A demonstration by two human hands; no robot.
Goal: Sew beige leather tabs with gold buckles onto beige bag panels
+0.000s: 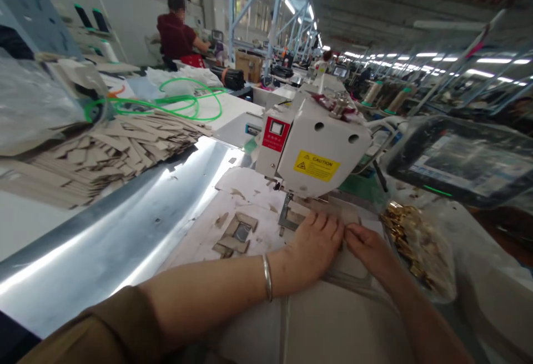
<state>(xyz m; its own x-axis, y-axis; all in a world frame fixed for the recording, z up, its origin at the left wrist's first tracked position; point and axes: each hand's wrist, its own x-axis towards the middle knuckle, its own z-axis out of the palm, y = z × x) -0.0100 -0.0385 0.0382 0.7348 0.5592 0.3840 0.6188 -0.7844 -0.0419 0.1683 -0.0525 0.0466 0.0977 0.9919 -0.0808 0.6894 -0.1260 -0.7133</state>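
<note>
My left hand (318, 242), with a silver bangle on its wrist, lies over a grey-beige strip (322, 205) beneath the white sewing machine head (322, 141). Its fingers are bent and pressed together, and what is under them is mostly hidden. Just to the right, my right hand (366, 244) has its thumb and fingers pinched at the edge of the work; anything between them is too small to name. A dark metal frame (285, 217) shows left of my left hand. Farther left on the plate rest taped beige pieces (236, 235).
Many beige strips (112, 150) are heaped at the left beside a shiny metal surface (158, 203). A green cord (191, 105) lies behind them. At the right are a bag of gold-coloured metal parts (416, 247) and a screen (470, 158). A person (177, 33) sits far back.
</note>
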